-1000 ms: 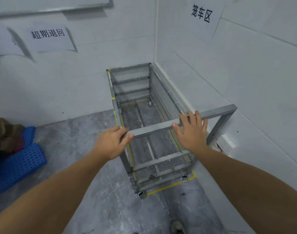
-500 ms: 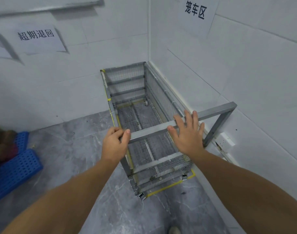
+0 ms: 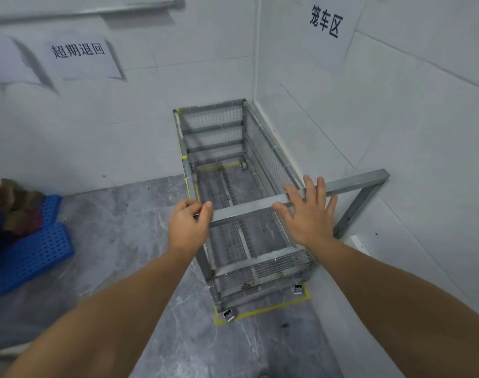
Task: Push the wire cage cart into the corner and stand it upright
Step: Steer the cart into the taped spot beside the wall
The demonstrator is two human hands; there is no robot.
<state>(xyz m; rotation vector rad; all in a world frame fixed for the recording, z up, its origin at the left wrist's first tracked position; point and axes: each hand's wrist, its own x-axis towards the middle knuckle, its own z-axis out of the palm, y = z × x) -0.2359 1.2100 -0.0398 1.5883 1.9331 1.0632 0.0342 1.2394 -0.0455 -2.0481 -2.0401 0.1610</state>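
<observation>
A grey wire cage cart (image 3: pixel 219 137) stands on its small wheels in the corner, its far end against the back wall and its long side along the right wall. A grey metal handle bar (image 3: pixel 246 207) crosses its near end and sticks out to the right. My left hand (image 3: pixel 187 223) is curled around the bar's left end. My right hand (image 3: pixel 305 211) lies flat on the bar with fingers spread, not gripping. Yellow tape (image 3: pixel 262 312) outlines the cart's spot on the floor.
White tiled walls meet right behind the cart, with paper signs (image 3: pixel 78 54) on them. Blue perforated plastic pallets (image 3: pixel 31 252) with a brownish bundle (image 3: pixel 13 199) lie at the left. Grey marble floor (image 3: pixel 129 241) stretches between them and the cart.
The cart stays in the corner. My right hand has lifted its fingers and spread flatter on the bar. My left hand keeps its hold on the bar's left end.
</observation>
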